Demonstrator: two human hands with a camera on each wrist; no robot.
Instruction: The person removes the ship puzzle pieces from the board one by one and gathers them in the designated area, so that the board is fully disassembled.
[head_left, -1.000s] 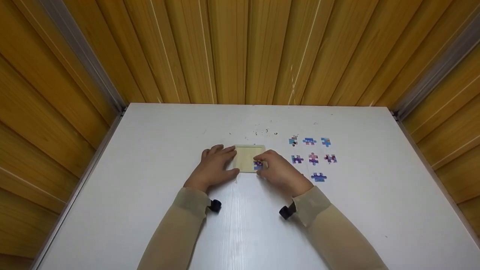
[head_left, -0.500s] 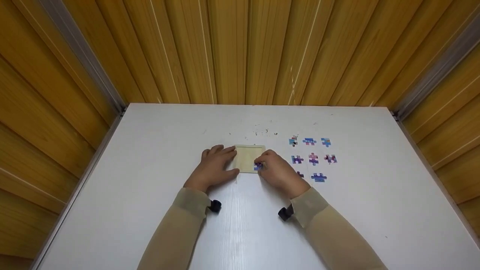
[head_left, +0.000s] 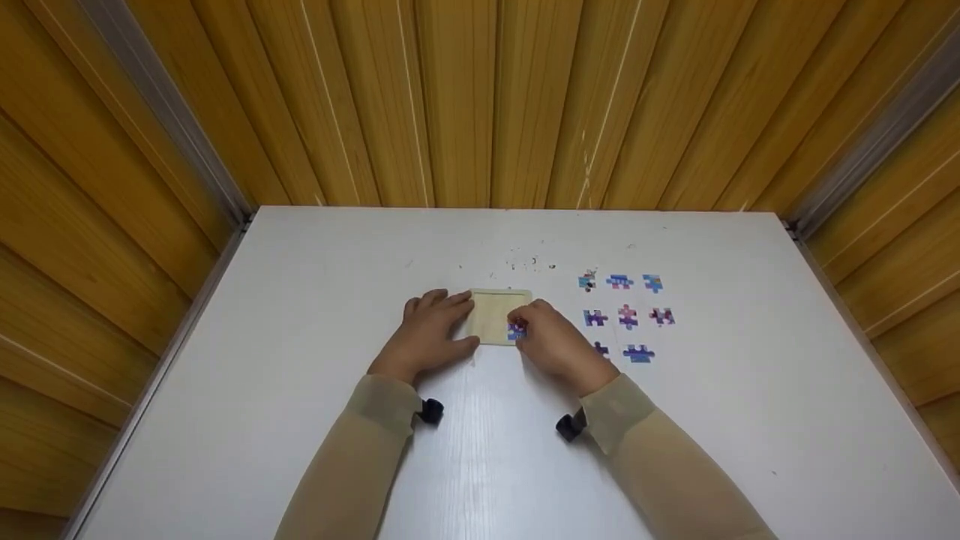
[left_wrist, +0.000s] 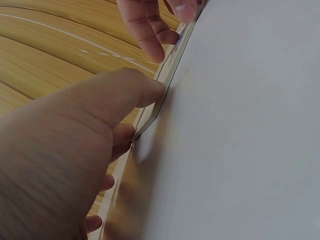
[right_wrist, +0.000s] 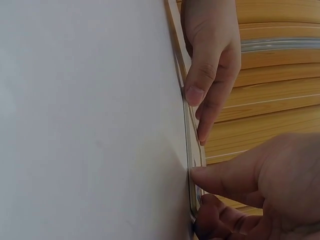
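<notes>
A small pale wooden puzzle tray (head_left: 491,315) lies on the white table in the head view. My left hand (head_left: 431,334) holds its left side, with the thumb at the near corner and the index finger at the far corner. In the left wrist view the thumb rests along the tray's edge (left_wrist: 161,107). My right hand (head_left: 559,341) pinches a purple and blue jigsaw piece (head_left: 514,331) inside the tray's near right corner. The fingers partly cover this piece. In the right wrist view, thumb and fingertips of the right hand (right_wrist: 250,190) meet at the tray's rim.
Several loose jigsaw pieces lie in rows right of the tray, among them a pink one (head_left: 628,316) and a blue one (head_left: 638,353). Another piece (head_left: 601,350) is partly hidden by the right hand. Small dark specks (head_left: 533,261) dot the table beyond the tray.
My right hand has shifted slightly left, its fingers drawn in more over the jigsaw piece, uncovering part of a loose piece beside the wrist. The left hand and tray stay put.
</notes>
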